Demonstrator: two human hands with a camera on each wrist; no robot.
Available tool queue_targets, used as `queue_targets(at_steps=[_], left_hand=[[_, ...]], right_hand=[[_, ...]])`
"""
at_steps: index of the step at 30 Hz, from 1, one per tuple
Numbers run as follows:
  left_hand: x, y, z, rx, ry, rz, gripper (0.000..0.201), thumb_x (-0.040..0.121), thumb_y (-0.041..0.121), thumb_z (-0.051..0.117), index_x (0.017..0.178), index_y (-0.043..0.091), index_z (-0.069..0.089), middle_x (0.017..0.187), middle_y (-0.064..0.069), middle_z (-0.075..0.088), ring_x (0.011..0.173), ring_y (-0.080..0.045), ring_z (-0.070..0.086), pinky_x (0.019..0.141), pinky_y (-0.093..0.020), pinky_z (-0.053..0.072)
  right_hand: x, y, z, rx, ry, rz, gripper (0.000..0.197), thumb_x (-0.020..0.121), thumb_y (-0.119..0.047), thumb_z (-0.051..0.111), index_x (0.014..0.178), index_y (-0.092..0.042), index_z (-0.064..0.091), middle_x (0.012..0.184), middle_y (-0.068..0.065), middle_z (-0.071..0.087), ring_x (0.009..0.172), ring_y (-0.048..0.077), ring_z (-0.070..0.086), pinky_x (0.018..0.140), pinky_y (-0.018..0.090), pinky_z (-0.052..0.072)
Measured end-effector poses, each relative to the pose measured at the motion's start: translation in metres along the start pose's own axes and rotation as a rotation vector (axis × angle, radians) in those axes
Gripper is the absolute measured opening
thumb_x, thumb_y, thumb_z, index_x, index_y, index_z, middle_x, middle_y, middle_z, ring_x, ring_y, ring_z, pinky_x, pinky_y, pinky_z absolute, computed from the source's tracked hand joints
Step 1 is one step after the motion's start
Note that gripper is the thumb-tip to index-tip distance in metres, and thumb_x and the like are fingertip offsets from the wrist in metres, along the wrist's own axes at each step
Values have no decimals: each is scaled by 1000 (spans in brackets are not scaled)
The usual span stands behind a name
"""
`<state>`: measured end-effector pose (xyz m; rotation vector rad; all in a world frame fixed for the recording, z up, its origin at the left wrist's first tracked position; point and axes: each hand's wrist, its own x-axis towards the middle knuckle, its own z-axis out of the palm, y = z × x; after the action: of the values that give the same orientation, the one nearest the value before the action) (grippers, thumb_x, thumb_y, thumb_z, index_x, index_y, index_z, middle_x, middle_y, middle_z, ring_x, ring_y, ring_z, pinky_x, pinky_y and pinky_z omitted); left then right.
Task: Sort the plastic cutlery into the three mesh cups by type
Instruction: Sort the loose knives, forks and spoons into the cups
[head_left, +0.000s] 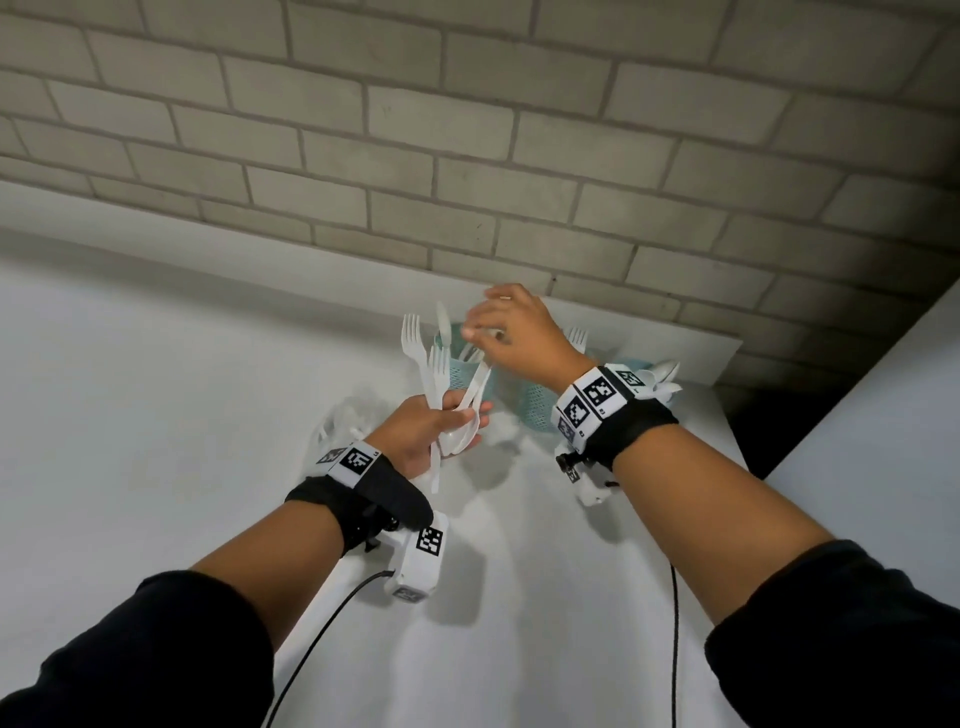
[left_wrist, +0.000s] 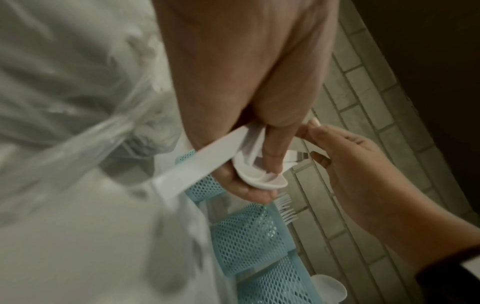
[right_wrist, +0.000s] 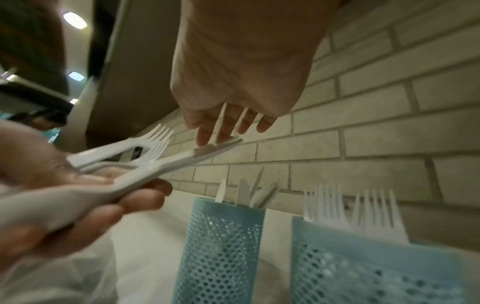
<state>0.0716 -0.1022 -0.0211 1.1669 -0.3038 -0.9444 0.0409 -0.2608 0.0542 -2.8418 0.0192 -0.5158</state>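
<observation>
My left hand (head_left: 436, 422) grips a bundle of white plastic cutlery (head_left: 434, 364): forks and a knife stand tines-up, and a spoon (head_left: 457, 441) hangs bowl-down. My right hand (head_left: 478, 332) pinches the top end of that spoon's handle (right_wrist: 221, 145), just above the cups. Three teal mesh cups stand by the wall. The left cup (right_wrist: 221, 246) holds knives, the middle cup (right_wrist: 363, 271) holds forks, and the right cup (head_left: 636, 364), half hidden by my right wrist, holds spoons (head_left: 665, 373).
A crumpled clear plastic bag (head_left: 345, 421) lies on the white table (head_left: 156, 364) left of my left hand. The grey brick wall (head_left: 467, 156) rises directly behind the cups. The table ends at the right edge (head_left: 727, 415). Black cables (head_left: 322, 634) trail from both wrists.
</observation>
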Motion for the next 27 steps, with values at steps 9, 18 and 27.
queue_targets(at_steps=[9, 18, 27], left_hand=[[-3, 0, 13, -24, 55, 84, 34, 89, -7, 54, 123, -4, 51, 105, -15, 62, 83, -23, 66, 67, -23, 59], [0, -19, 40, 77, 33, 124, 33, 92, -6, 49, 125, -5, 47, 92, -11, 64, 79, -17, 65, 66, -22, 57], [-4, -21, 51, 62, -36, -54, 24, 97, 20, 49, 120, 13, 52, 102, -10, 60, 83, -20, 63, 61, -25, 58]], right_hand=[[-53, 16, -3, 28, -385, 206, 46, 85, -49, 60, 66, -8, 53, 59, 3, 47, 57, 19, 43, 57, 27, 32], [-97, 15, -11, 636, -825, 589, 20, 99, -18, 44, 112, -8, 57, 73, 1, 70, 61, 8, 69, 57, 19, 54], [-127, 37, -15, 928, -511, 815, 19, 100, -6, 38, 94, -13, 55, 81, 4, 58, 69, 11, 57, 67, 26, 52]])
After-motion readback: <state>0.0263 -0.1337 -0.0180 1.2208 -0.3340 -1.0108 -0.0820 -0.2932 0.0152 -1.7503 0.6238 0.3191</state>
